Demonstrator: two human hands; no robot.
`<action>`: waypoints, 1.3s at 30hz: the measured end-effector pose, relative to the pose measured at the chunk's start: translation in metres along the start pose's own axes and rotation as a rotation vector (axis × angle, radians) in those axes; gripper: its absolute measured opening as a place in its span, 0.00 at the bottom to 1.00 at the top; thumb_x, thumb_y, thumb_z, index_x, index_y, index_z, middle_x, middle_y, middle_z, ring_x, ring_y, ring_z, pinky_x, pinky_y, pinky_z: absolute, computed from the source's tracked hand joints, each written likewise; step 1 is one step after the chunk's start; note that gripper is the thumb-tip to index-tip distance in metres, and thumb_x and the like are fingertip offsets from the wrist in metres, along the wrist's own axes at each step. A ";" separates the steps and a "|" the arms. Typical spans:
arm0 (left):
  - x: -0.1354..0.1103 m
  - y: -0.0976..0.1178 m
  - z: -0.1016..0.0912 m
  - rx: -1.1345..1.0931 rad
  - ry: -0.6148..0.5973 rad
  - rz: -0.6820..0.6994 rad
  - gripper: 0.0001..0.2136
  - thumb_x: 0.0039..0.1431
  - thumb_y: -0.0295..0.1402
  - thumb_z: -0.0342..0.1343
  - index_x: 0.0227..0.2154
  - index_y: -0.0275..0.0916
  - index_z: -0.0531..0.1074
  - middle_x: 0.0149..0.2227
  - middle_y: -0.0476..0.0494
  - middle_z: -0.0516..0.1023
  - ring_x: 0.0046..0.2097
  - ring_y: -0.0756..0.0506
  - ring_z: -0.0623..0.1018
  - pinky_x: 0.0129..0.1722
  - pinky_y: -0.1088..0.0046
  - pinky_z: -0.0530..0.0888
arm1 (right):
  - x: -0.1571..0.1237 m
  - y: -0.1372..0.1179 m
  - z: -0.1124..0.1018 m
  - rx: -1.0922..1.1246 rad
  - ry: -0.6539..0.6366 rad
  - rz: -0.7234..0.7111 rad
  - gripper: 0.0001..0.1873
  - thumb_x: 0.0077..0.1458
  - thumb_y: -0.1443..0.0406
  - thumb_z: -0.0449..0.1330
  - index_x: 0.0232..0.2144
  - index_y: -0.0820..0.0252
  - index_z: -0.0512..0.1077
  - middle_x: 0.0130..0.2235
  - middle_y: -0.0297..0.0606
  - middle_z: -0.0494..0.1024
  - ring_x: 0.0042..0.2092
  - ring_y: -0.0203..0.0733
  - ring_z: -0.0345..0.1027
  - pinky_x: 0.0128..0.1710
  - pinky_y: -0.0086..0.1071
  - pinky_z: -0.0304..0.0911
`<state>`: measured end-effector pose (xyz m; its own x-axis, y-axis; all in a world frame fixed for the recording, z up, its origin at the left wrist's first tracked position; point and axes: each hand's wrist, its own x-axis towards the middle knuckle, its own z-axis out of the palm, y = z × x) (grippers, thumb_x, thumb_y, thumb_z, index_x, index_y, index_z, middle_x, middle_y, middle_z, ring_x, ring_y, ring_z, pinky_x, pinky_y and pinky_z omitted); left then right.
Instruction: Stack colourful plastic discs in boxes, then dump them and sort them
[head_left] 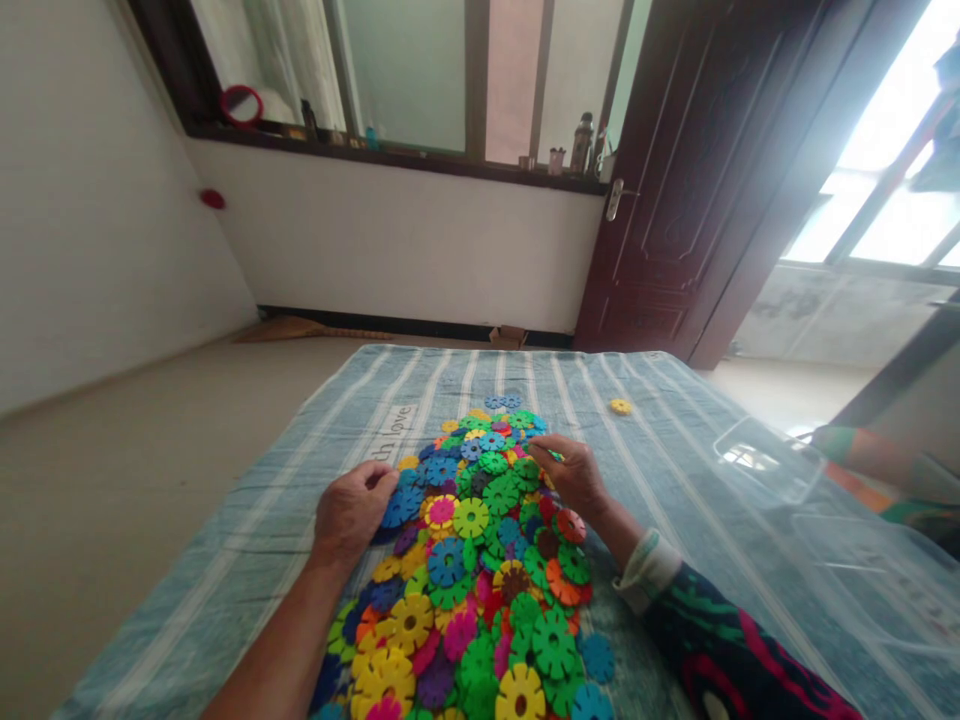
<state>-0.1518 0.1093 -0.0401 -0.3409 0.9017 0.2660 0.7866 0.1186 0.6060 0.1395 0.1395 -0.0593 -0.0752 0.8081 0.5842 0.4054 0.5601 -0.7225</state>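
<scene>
Head view, and it's all about the big pile of plastic discs [503, 493], heaped in a long stretch on a striped cloth [315, 470] and running from the near edge of the picture towards the middle of the cloth. Green, blue, yellow, pink, orange, purple: they overlap everywhere, notched round their rims, many with a hole in the centre.

Here's the left hand [352, 508], at the pile's left side, thumb and fingers bunched close together right beside some blue discs; whether a disc is caught between them, I can't tell. Over on the far right side, the right hand [571, 472] has its fingertips drawn together at the pile's edge, and again, I can't make out whether they grip anything. The two hands are well apart, with the pile between them, and a dark patterned sleeve [727, 635] covers the right forearm.

Just beyond the pile lie two pale blue discs [513, 402], side by side; out to the right, a lone yellow disc [621, 407]. Further right sits a clear plastic box [874, 575]. Behind, a dark red door [697, 170] stands beside a window ledge [442, 166] carrying a flask [583, 145].
</scene>
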 end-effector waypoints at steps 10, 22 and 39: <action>0.001 -0.002 0.000 -0.003 0.002 -0.003 0.12 0.48 0.40 0.52 0.28 0.40 0.76 0.28 0.46 0.80 0.32 0.44 0.77 0.32 0.73 0.68 | -0.003 0.003 -0.005 -0.155 -0.242 -0.248 0.05 0.54 0.63 0.62 0.34 0.56 0.78 0.36 0.39 0.79 0.39 0.42 0.72 0.43 0.36 0.65; 0.001 0.000 0.001 -0.005 0.015 -0.005 0.11 0.48 0.40 0.52 0.27 0.41 0.76 0.27 0.47 0.80 0.32 0.44 0.77 0.32 0.73 0.68 | 0.002 -0.006 -0.018 -0.029 -0.371 -0.221 0.12 0.48 0.62 0.67 0.38 0.57 0.77 0.42 0.42 0.79 0.45 0.45 0.72 0.47 0.40 0.66; 0.003 -0.004 0.003 -0.009 0.005 -0.002 0.12 0.48 0.42 0.51 0.28 0.41 0.75 0.29 0.46 0.79 0.33 0.43 0.77 0.33 0.72 0.68 | 0.003 0.001 -0.018 0.015 -0.386 -0.228 0.12 0.44 0.63 0.70 0.35 0.56 0.78 0.38 0.39 0.79 0.42 0.44 0.72 0.46 0.39 0.66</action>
<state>-0.1543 0.1123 -0.0441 -0.3451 0.8993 0.2687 0.7815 0.1168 0.6129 0.1566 0.1397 -0.0515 -0.4967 0.6713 0.5502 0.3260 0.7318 -0.5985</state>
